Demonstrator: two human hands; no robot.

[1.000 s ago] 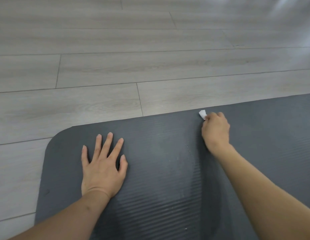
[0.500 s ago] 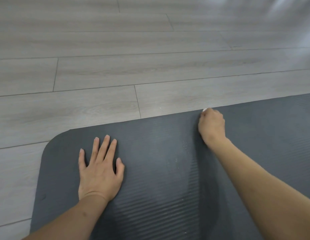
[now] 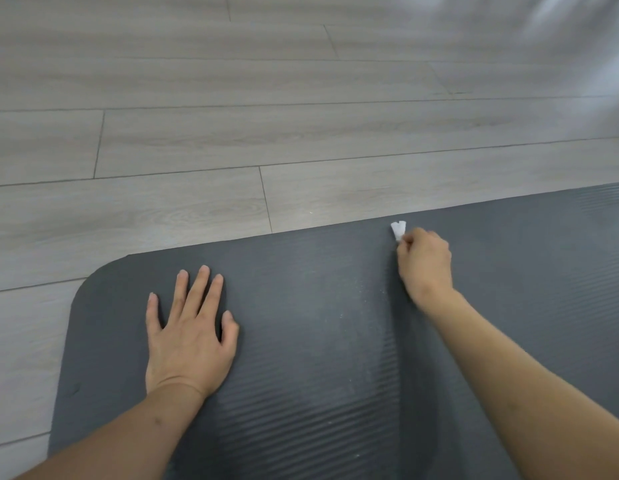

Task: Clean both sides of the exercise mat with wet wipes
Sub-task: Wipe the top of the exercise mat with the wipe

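mat: dark ribbed exercise mat (image 3: 301,393) lies flat on the floor, rounded corner at our left, far edge running up to the right; it fills the lower half of the view and runs out of frame on the right.
wipe: small white wet wipe (image 3: 398,230) bunched to a nub, sticking out of our fist just inside the mat's far edge.
right hand (image 3: 426,263): fingers curled tight round the wipe, knuckles up, at the far edge.
left hand (image 3: 188,332): flat, fingers straight and slightly spread, palm pressing the mat near the corner. Holds nothing.
surface: pale specks scattered between our hands; they look like lint or dirt, we can't tell which.
risk 1: wipe is wadded small, so contact patch is tiny. We'd likely leave unwiped stripes, and the ribs can trap dirt.
risk 2: the wipe may be shedding; more rubbing would add specks.
risk 3: a stroke past the far edge drags the wipe over the grey plank floor (image 3: 197,133) and brings grit back.
risk 4: if we lift the left palm, the mat could creep or buckle under the push.
progress: only this face is visible; we judge the underside is yet to do.
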